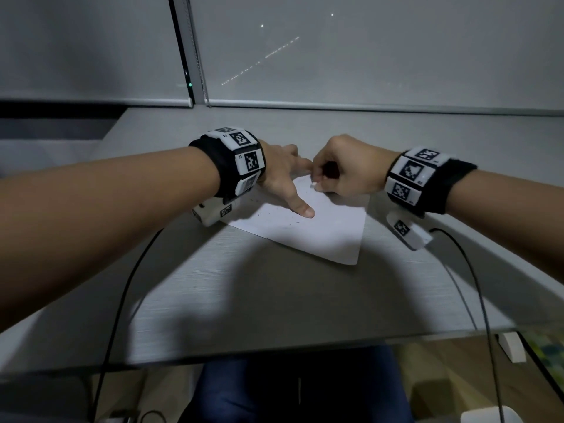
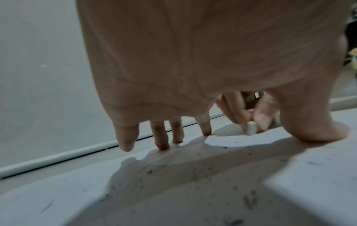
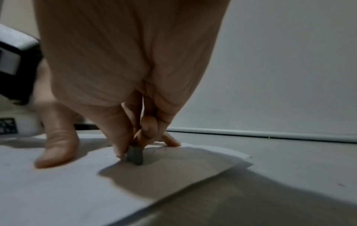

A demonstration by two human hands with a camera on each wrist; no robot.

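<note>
A white sheet of paper [image 1: 308, 230] lies on the grey desk, dotted with dark crumbs. My left hand [image 1: 287, 175] is spread flat, thumb and fingertips [image 2: 164, 145] pressing the sheet's far left part. My right hand [image 1: 338, 172] pinches a small eraser [image 3: 135, 155] between thumb and fingers, its end down on the paper. The eraser [image 2: 251, 128] shows white in the left wrist view, just right of my left index finger. In the head view only its pale tip [image 1: 313, 185] peeks out below the right fingers.
The grey desk [image 1: 244, 285] runs back to a window with lowered blinds [image 1: 366, 56]. Two black cables [image 1: 122, 300] trail from the wrist units over the near desk edge. A small white object [image 1: 514, 346] sits below the desk at the right.
</note>
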